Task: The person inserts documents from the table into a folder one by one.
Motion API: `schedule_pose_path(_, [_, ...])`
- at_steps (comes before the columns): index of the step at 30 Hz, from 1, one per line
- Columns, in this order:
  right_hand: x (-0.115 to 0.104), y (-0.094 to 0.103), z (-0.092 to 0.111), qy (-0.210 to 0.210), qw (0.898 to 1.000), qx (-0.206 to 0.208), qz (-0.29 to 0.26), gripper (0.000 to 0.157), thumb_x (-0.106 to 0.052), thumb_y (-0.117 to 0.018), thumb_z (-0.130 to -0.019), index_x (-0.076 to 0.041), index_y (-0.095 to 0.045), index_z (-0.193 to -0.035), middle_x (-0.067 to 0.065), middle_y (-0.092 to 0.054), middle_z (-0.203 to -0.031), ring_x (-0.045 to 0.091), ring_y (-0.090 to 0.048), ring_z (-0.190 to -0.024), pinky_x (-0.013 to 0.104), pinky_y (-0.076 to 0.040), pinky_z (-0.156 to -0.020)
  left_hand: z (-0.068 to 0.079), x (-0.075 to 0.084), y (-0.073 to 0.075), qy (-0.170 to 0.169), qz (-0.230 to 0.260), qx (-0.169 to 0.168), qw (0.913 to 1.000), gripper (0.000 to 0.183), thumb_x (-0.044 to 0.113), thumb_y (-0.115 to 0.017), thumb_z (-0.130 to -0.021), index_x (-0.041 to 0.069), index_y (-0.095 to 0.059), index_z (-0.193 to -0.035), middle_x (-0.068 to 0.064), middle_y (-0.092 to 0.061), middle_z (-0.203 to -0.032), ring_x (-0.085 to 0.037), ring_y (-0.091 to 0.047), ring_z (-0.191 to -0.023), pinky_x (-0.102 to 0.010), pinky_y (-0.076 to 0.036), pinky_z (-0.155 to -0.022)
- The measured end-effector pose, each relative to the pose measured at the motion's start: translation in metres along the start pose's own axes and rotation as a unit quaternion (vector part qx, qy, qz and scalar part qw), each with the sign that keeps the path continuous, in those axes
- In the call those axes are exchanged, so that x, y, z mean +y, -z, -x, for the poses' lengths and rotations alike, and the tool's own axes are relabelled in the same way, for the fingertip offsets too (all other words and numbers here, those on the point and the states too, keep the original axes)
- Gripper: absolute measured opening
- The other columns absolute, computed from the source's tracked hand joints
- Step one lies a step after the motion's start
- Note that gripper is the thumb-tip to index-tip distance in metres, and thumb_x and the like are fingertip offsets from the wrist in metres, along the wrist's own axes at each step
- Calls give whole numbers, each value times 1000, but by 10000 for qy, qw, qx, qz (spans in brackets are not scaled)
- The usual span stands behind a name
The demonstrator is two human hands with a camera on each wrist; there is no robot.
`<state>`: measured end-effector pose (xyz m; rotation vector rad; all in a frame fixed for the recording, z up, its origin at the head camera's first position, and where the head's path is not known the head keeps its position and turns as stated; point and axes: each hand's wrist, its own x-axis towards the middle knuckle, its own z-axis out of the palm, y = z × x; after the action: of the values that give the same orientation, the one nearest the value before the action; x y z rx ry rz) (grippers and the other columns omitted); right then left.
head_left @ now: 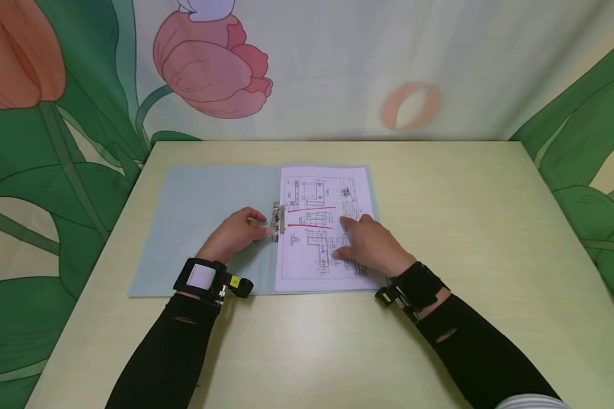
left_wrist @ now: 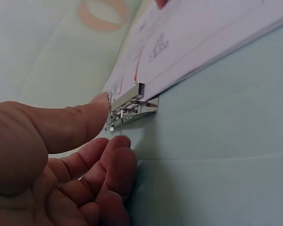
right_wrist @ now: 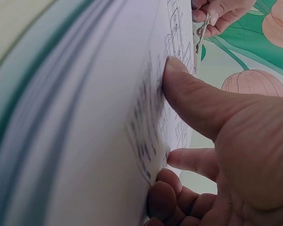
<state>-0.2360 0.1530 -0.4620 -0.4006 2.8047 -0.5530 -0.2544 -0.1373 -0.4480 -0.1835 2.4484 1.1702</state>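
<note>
A light blue folder [head_left: 210, 196] lies spread on the table, with a stack of printed drawing sheets [head_left: 307, 272] on its right side. Two red lines cross the top sheet. At the fold sits a metal lever clip [head_left: 278, 221], over the left edge of the sheets. The thumb of my left hand [head_left: 235, 233] touches the near end of that clip [left_wrist: 128, 101]; its other fingers curve loosely below, apart from the metal. My right hand [head_left: 376, 244] rests on the right part of the top sheet, thumb and index finger spread on the paper.
A pale wooden table [head_left: 450, 216] carries the folder. Behind it hangs a curtain [head_left: 337, 68] printed with flowers and leaves. Each wrist wears a black strap with a small camera.
</note>
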Motion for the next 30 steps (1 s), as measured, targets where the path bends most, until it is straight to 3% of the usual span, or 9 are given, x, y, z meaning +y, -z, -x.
schedule_pose_path(8, [0,-1,1,-26,10000,21,-50,88,-43,-81,-75,-10,-42,-146,15,-53,-101,25,-52,-78,30,-44,-54,-2,1,-9,-74,-819,227,9964,50,38,-72,-85,9,-50,-120,-14,-57,-108,-31,-52,-94,-39,-43,-75])
schedule_pose_path(21, [1,0,0,-91,9999,-3,-107,89,-42,-81,-74,-10,-41,-146,15,-52,-102,25,-53,-79,30,-45,-55,-2,5,-17,-223,-1129,451,9923,50,35,-73,-84,9,-49,-120,-13,-60,-99,-30,-54,-85,-36,-43,-65])
schedule_pose_path(30, [2,-2,-1,-66,9999,39,-93,88,-42,-81,-74,-10,-42,-146,14,-53,-101,25,-53,-78,30,-44,-55,-6,0,-16,-174,-1116,333,9930,52,39,-73,-85,10,-49,-121,-12,-58,-101,-30,-53,-87,-37,-42,-67])
